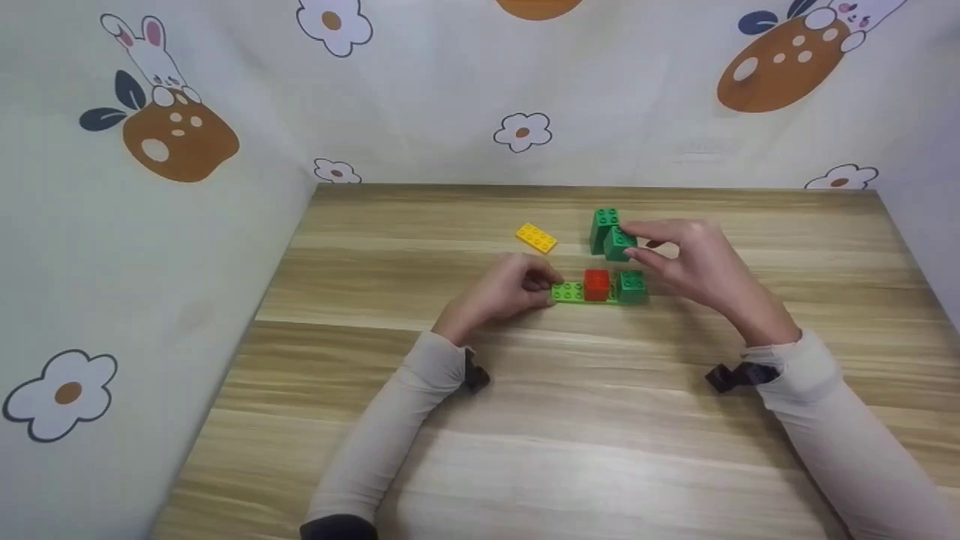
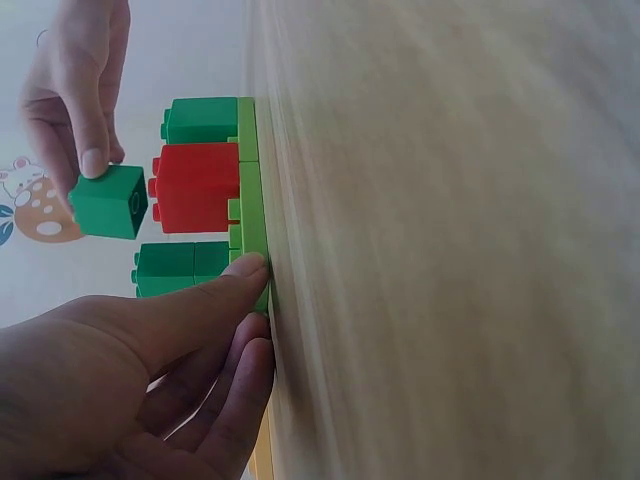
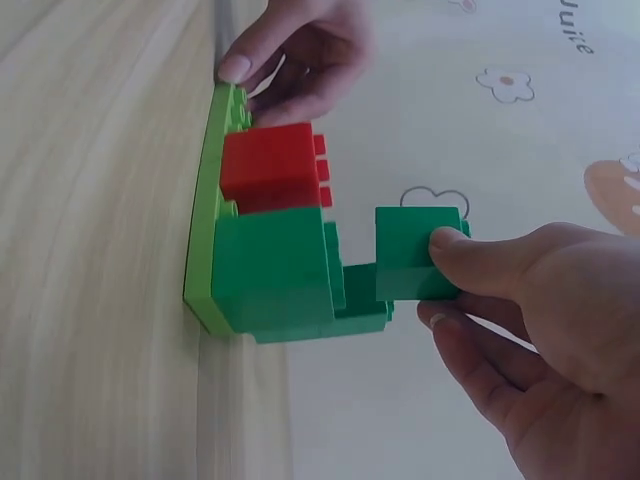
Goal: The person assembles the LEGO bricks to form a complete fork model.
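Right hand (image 1: 694, 259): you pinch a green block (image 1: 619, 246); loosening could drop it.
Left hand (image 1: 516, 286): you grip the light-green plate (image 1: 568, 292); slackening could shift it.

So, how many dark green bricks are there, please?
4: one held brick in the right hand, one brick on the light green base, two stacked bricks behind it; more may be hidden.
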Available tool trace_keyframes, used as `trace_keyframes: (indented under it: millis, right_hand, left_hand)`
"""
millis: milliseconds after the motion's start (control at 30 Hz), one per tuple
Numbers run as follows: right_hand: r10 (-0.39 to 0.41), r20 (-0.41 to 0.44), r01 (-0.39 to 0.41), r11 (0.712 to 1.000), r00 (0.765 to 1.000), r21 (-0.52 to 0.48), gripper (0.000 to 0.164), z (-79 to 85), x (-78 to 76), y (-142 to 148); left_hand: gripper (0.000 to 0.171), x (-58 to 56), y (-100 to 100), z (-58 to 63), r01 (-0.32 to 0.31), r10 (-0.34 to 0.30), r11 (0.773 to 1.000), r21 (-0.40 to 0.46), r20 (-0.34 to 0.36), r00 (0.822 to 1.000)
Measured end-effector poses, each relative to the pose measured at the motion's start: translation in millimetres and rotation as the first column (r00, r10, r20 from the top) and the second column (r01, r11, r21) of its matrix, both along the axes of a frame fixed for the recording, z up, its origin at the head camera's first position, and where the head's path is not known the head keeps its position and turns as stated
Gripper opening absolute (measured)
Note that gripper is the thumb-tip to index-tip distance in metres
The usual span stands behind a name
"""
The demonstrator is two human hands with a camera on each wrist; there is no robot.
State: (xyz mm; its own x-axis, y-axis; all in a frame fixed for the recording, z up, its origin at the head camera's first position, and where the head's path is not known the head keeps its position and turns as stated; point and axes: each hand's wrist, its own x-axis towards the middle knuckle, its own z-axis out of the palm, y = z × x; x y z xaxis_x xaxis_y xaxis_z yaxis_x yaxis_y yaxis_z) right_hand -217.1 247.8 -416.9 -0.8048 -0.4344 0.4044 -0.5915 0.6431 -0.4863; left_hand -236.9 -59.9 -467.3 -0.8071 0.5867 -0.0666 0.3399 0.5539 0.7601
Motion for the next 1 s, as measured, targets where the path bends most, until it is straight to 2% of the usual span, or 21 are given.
trace_keyframes:
  millis: [200,600,800,1000]
  right_hand:
    - [0.011,-0.046,-0.013,1.0,0.999,-0.028,0.038,1.7,6.0,-9.4]
    - [0.06,-0.063,-0.063,0.997,0.996,-0.052,0.041,-2.7,15.2,-28.7]
    - [0.107,-0.069,-0.111,0.992,0.992,-0.059,0.04,-8.3,17.4,-38.1]
    - [0.127,-0.064,-0.132,0.988,0.99,-0.077,0.04,-15.4,18.1,-44.3]
  left_hand:
    - [0.027,0.1,-0.5,1.0,0.003,-0.003,1.0,-0.004,-0.006,1.0]
    - [0.029,-0.5,-1.0,0.4,0.006,-0.006,1.0,-0.009,-0.012,1.0]
    - [0.029,-0.7,-0.7,2.0,0.003,-0.003,1.0,-0.004,0.019,1.0]
    - [0.028,-1.0,-0.7,1.6,0.008,-0.008,1.0,-0.014,0.003,1.0]
